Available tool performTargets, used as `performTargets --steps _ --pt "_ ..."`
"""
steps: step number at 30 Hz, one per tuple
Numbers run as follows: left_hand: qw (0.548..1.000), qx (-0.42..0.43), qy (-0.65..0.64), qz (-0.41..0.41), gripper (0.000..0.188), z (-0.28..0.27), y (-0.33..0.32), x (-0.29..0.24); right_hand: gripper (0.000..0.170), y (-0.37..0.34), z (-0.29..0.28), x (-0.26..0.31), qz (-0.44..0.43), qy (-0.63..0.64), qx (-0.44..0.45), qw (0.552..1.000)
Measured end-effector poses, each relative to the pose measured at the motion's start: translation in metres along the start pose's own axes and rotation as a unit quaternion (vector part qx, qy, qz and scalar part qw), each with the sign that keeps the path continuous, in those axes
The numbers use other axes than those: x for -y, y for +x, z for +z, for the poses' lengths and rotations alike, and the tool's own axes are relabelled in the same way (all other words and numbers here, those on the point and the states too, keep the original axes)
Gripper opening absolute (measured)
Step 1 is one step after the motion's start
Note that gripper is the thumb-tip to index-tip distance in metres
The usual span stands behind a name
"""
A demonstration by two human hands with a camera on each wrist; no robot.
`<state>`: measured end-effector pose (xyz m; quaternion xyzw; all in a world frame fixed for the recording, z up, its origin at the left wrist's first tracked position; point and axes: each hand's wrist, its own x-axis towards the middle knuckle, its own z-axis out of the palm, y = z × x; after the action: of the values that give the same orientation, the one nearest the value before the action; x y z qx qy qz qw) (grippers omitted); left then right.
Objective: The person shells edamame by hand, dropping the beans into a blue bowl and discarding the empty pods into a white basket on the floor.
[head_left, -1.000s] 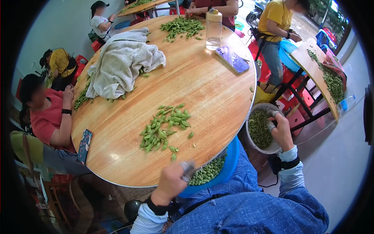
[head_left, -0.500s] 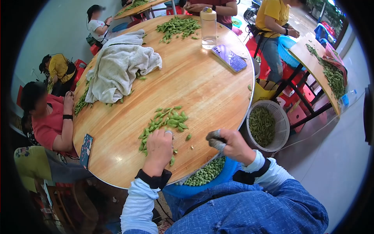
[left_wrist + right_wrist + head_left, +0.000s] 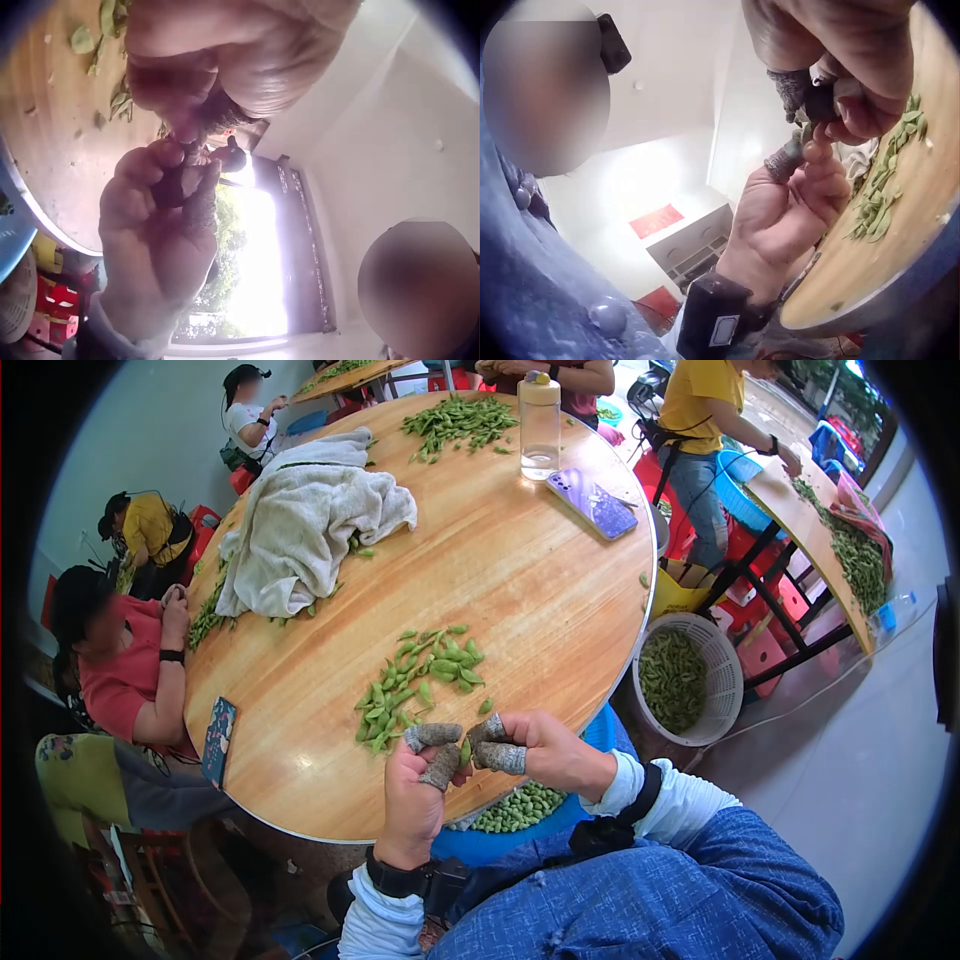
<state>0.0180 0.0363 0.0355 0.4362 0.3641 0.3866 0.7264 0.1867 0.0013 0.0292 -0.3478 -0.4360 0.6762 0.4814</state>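
Observation:
My left hand [image 3: 412, 805] and right hand [image 3: 558, 752] meet at the near edge of the round table. Between their fingertips a green soybean pod [image 3: 465, 751] is pinched from both sides. Grey finger covers [image 3: 500, 757] wrap the thumb and forefinger of each hand. Just beyond lies a loose pile of green pods [image 3: 420, 678]. Below the hands, shelled beans [image 3: 515, 810] fill part of a blue basin [image 3: 601, 732]. Both wrist views show the hands fingertip to fingertip, and the fingers mostly cover the pod there.
To the right on the floor stands a white basket [image 3: 727, 670] holding pods or husks. A grey towel [image 3: 300, 525], a bottle [image 3: 540, 430], a purple phone [image 3: 592, 503] and a dark patterned phone [image 3: 219, 742] lie or stand on the table. A person in red [image 3: 135, 670] sits at the left.
My right hand has come from over the white basket to the table edge. My left hand went from above the basin to the pile and back towards me; both now hold a pod.

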Motion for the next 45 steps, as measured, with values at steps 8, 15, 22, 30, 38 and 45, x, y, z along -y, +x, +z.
performTargets --steps 8,15,22,30,38,45 --pt "0.989 -0.068 0.105 0.075 0.022 0.011 -0.011 0.004 0.013 -0.005 0.006 0.008 0.017 -0.002 -0.007 1.000" --pt "0.980 -0.087 0.115 0.134 0.021 0.014 -0.014 0.012 0.013 -0.004 0.007 0.004 0.004 -0.015 -0.018 1.000" --pt "0.979 -0.087 0.117 0.145 0.022 0.010 -0.014 0.019 0.013 -0.003 0.009 -0.002 -0.001 -0.021 -0.037 0.999" --pt "0.953 -0.044 0.258 0.151 0.025 0.002 -0.013 0.017 0.012 0.004 0.007 -0.014 0.022 -0.023 -0.057 0.998" --pt "0.730 0.031 0.608 0.310 0.028 -0.003 -0.017 0.008 0.013 -0.001 0.004 -0.015 -0.008 -0.046 -0.023 0.999" --pt "0.966 0.033 0.234 0.104 0.018 -0.009 -0.023 0.019 0.014 -0.007 0.004 -0.011 -0.077 -0.071 0.014 0.994"
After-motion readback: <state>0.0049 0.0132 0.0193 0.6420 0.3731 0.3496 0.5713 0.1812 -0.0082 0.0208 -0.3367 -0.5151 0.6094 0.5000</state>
